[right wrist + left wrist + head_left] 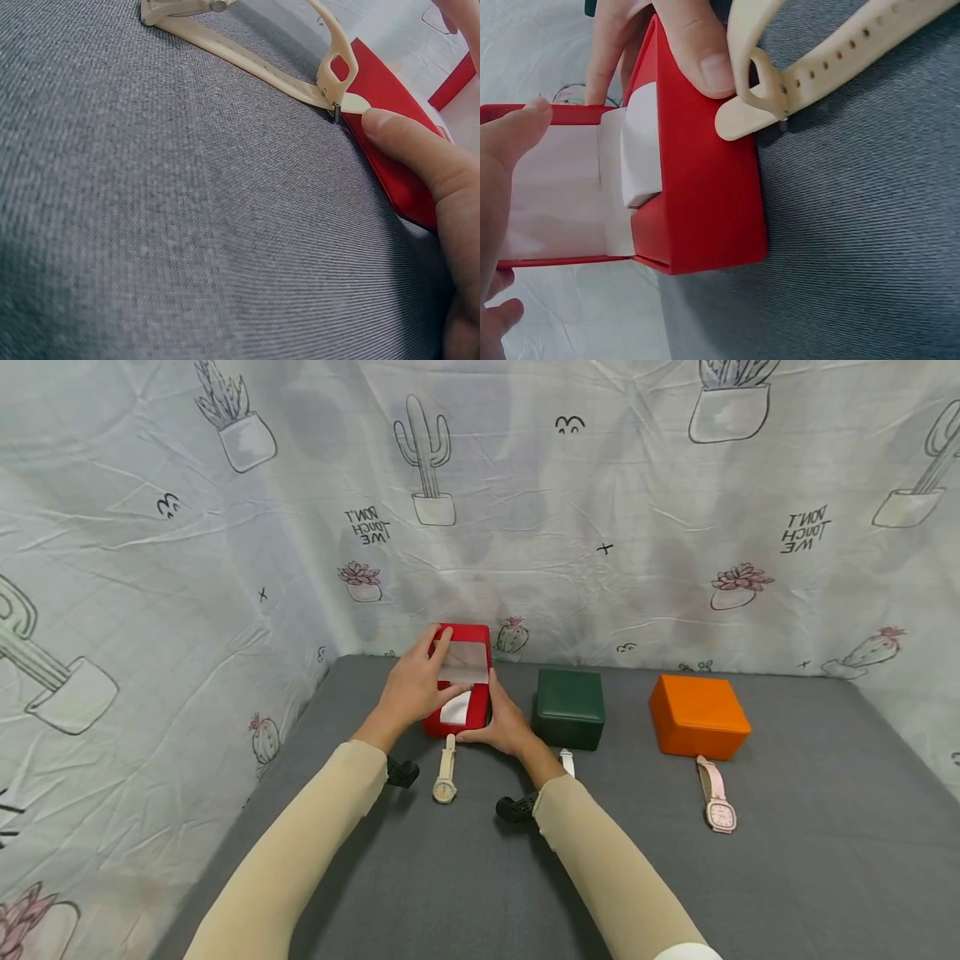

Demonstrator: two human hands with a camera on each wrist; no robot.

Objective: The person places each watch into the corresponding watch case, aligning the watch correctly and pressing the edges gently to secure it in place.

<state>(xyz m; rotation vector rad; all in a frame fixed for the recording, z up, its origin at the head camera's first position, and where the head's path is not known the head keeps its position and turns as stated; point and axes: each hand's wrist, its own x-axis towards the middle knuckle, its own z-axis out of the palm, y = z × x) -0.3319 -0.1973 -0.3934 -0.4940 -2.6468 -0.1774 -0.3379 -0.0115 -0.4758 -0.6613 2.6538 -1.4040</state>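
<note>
A red watch box (pixel 478 714) stands on the grey table with its lid raised, showing a pale lining (pixel 555 187) and a white cushion (pixel 455 708) in the base. My left hand (pixel 414 687) holds the lid, thumb on its inner edge and other fingers behind it. From the right side, my right hand (pixel 507 722) grips the base, its thumb (pixel 397 131) against the front wall. A cream-strapped watch (pixel 445 789) lies just in front, its strap end overlapping the red front wall in both wrist views.
Right of the red box stands a closed green box (pixel 570 697), with a white watch strap (pixel 567 762) before it, partly hidden by my right arm. Farther right are a closed orange box (pixel 699 710) and a pink watch (pixel 720 814). A cactus-print cloth (pixel 525 527) hangs behind the table.
</note>
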